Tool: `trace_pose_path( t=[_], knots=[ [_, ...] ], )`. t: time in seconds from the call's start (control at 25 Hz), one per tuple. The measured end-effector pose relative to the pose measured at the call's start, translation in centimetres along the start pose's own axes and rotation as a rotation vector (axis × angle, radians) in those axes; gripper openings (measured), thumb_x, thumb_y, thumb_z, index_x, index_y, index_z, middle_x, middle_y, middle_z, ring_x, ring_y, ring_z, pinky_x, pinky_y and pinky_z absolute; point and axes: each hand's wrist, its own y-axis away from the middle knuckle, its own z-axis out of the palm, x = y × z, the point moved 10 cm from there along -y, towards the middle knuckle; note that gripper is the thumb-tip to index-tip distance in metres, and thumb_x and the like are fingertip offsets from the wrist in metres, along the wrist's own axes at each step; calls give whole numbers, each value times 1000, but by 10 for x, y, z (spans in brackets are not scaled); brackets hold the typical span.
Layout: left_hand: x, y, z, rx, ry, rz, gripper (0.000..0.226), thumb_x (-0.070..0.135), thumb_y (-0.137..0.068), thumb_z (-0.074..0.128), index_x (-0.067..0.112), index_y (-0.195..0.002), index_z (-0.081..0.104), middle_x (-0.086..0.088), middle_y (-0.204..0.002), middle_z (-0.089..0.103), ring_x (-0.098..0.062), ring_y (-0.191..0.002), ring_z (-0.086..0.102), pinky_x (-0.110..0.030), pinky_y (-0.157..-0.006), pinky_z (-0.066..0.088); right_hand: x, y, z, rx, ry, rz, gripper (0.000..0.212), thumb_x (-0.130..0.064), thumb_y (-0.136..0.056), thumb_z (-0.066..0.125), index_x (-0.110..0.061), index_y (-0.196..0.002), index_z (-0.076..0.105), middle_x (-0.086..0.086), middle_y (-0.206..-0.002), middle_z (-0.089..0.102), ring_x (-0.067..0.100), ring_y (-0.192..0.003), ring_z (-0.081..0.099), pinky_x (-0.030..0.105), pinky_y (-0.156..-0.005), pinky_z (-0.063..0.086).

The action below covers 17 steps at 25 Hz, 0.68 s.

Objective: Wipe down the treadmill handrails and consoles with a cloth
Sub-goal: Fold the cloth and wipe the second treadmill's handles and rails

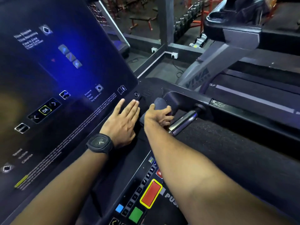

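Dim gym floor, head view: weight benches (139, 18) and a neighbouring treadmill (243, 88) are filling the background as I am watching from my station. Nearer, the console (65, 70) is glowing blue at the left, with its red stop button (151, 194) and green button (136, 214) lying below, between the forearms. The left hand (121, 122), a black watch (99, 142) on its wrist, is lying flat with straight fingers on the console's lower edge, holding nothing. The right hand (159, 116) is curling its fingers round the dark grey cloth (160, 103), bunching it against the inner end of the handrail, just where the chrome bar (183, 121) is emerging to the right. I am reading this as the handrail step, at the joint between console and rail; I cannot tell how much of the console is wiped. The next move, I am judging, is calling for the cloth to be drawn along the chrome bar under a firm wrap, with the left hand bracing clear of the buttons.
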Motion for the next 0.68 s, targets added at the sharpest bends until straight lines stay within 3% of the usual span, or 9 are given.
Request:
trace_pose_path(
  t=[0.2,0.28,0.44,0.6,0.68],
  knots=[
    [-1,-27,9,-44,-77,24,87,53,-88,29,4,-156,7,-18,-164,3,-30,-153,1,-59,-119,-8,-4,-11,25,-70,134,-17,69,-48,-99,49,-35,-158,14,12,-166,-8,44,-149,4,61,-115,17],
    [1,-39,11,-43,-104,63,88,57,-90,28,5,-156,2,-18,-164,-2,-30,-153,-2,-60,-118,-8,-9,-22,17,1,151,-21,66,-46,-100,47,-35,-158,15,11,-167,-6,46,-149,8,63,-113,21],
    [-2,-48,17,-58,-134,116,88,58,-91,26,4,-156,1,-19,-164,-4,-29,-153,-4,-62,-116,-11,13,-24,15,2,70,170,69,-42,-101,46,-32,-159,10,12,-167,-5,48,-146,15,60,-113,23],
    [-4,-47,19,-42,-106,100,91,59,-89,30,3,-156,3,-19,-164,-2,-29,-153,-5,-60,-116,-13,-14,-21,28,-47,280,-125,69,-47,-101,44,-35,-159,8,9,-167,-7,45,-146,13,61,-111,26],
    [-2,-46,18,-45,-93,104,91,58,-89,30,3,-156,3,-18,-164,-3,-29,-153,-7,-60,-117,-12,-18,-50,14,2,168,-31,69,-47,-101,44,-32,-160,10,10,-167,-3,47,-144,20,60,-111,28]
  ],
)
